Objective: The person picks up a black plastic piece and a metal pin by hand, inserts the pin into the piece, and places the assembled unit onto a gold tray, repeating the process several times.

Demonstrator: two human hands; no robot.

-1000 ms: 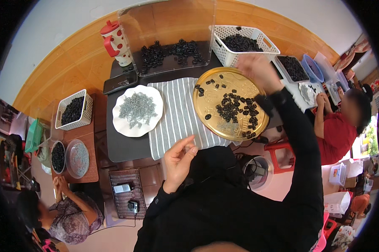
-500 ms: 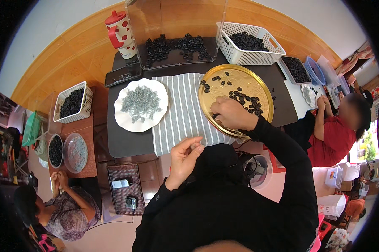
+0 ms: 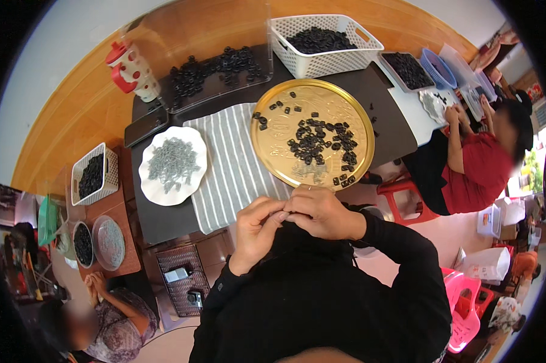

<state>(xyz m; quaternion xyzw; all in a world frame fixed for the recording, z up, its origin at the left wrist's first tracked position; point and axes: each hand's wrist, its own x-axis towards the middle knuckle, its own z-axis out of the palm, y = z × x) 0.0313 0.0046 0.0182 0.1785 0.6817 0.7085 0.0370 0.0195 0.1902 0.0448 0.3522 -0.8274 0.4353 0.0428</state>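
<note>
A small workshop for handwork on little parts, in a homely room. 3 people sit at separate tables: the wearer at the near edge of a black table, a person in red beside a white table past its right edge, and a person in a patterned top at a brown table past its left edge. Small black plastic pieces heap a white perforated basket at the black table's far right corner; more lie on a gold tray toward its right edge. The spotted tumbler at the far left corner and pink plastic chair look domestic.
</note>
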